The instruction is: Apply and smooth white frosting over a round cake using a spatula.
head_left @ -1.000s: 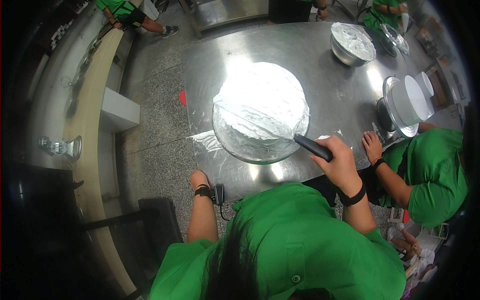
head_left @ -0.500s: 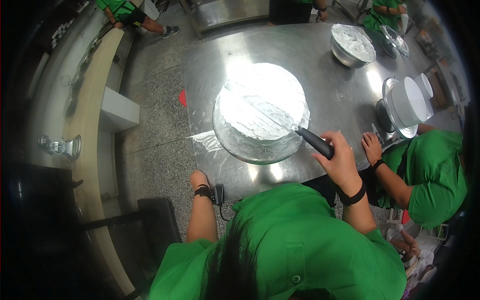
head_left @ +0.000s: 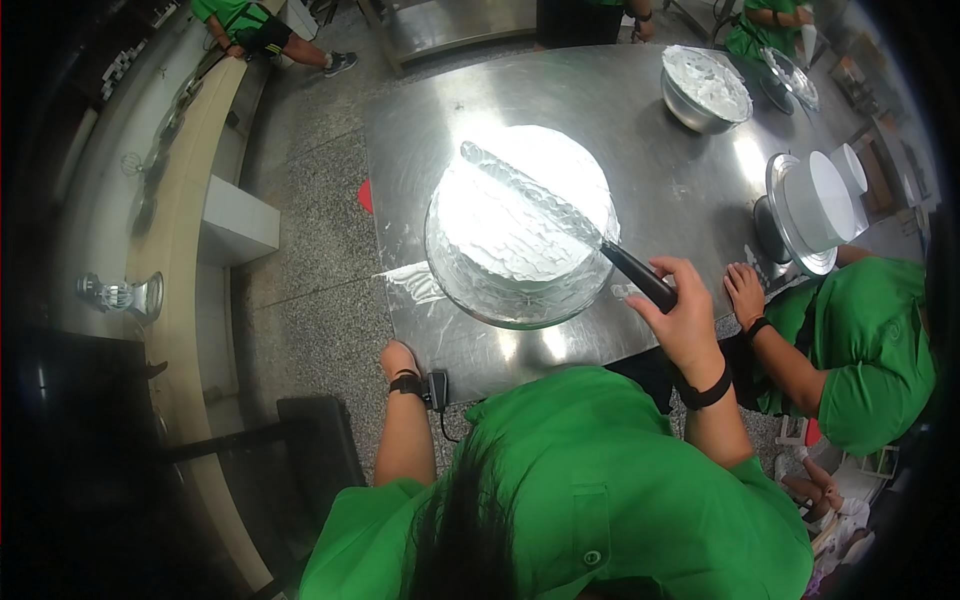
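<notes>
My right hand (head_left: 690,312) grips the black handle of a palette knife (head_left: 535,198) between thumb and fingers. Its long blade, smeared with white cream, lies slantwise over the top of a round cream-covered cake (head_left: 490,235). Under the cake is a round cake turntable (head_left: 530,318), with cream around its top. My left hand (head_left: 398,360) rests at the near left edge of the metal table (head_left: 350,150), left of the turntable; its fingers are hidden. A smear of cream (head_left: 415,281) lies on the table left of the turntable.
A metal bowl of white cream (head_left: 700,98) stands at the back right. On the right, a white cake form (head_left: 818,205) sits on another turntable. A co-worker's hand (head_left: 743,295) rests on the table close to my right hand. A black stool (head_left: 318,435) stands at lower left.
The palette knife's blade has turned so its cream-smeared face shows, and my right hand has shifted slightly right. The cream on the cake's top looks smoother. My left hand stays put.
</notes>
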`<control>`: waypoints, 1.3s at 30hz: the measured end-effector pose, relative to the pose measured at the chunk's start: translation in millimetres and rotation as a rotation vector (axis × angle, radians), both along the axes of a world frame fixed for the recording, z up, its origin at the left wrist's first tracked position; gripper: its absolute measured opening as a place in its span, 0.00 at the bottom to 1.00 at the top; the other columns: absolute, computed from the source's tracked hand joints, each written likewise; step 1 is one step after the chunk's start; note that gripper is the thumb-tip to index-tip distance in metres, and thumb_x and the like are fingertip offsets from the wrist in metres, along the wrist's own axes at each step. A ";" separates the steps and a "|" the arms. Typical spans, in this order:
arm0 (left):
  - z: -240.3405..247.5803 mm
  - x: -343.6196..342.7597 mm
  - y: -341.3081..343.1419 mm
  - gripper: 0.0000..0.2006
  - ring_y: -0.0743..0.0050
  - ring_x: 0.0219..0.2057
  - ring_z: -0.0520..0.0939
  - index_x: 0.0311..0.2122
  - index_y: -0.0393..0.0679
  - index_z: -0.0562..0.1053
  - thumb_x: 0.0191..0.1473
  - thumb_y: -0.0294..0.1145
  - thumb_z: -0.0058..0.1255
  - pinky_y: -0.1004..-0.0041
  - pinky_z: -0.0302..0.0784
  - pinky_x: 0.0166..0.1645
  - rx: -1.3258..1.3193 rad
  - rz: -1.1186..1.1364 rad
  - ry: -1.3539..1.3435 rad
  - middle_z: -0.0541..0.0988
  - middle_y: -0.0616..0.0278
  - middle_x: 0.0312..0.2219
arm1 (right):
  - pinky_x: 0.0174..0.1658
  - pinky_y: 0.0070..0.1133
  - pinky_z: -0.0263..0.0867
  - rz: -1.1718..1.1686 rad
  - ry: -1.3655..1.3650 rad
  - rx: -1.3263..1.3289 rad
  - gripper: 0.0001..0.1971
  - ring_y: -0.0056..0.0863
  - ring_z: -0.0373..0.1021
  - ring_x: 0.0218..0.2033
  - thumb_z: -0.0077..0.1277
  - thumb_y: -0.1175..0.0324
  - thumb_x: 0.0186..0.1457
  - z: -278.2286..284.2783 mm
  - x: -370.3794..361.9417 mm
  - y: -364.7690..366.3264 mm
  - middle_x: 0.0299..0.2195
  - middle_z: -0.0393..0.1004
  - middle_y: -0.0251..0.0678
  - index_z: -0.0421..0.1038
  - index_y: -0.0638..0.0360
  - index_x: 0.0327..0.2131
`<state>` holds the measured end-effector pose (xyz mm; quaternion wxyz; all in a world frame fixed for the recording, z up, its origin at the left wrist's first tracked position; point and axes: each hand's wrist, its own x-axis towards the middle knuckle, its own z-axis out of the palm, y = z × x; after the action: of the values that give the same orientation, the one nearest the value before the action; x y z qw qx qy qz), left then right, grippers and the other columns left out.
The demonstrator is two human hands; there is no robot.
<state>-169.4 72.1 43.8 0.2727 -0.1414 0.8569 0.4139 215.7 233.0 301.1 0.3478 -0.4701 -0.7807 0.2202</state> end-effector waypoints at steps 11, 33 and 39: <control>16.6 5.7 -0.1 0.24 0.44 0.47 0.75 0.48 0.27 0.70 0.56 0.39 0.34 0.60 0.67 0.52 -0.014 0.017 -0.020 0.73 0.40 0.47 | 0.30 0.29 0.65 -0.013 -0.106 0.134 0.15 0.42 0.69 0.25 0.60 0.70 0.45 2.7 -2.8 6.2 0.25 0.71 0.43 0.73 0.63 0.38; -54.7 -21.2 -21.2 0.15 0.64 0.28 0.72 0.36 0.31 0.74 0.57 0.31 0.37 0.61 0.69 0.34 -0.219 -0.245 0.032 0.77 0.52 0.28 | 0.26 0.25 0.65 -0.151 0.067 -0.099 0.07 0.35 0.70 0.20 0.53 0.67 0.54 -4.2 1.1 20.9 0.19 0.72 0.44 0.74 0.61 0.31; -11.0 0.9 -1.1 0.19 0.52 0.37 0.79 0.40 0.33 0.76 0.59 0.36 0.36 0.59 0.72 0.42 -0.137 -0.125 0.031 0.79 0.46 0.36 | 0.35 0.31 0.67 -0.122 -0.107 -0.099 0.23 0.43 0.70 0.32 0.63 0.58 0.43 0.0 5.6 11.4 0.33 0.71 0.44 0.69 0.61 0.40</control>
<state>-168.6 71.0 32.8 0.2747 -0.0994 0.8944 0.3387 221.3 244.3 301.0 0.2946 -0.5447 -0.7562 0.2113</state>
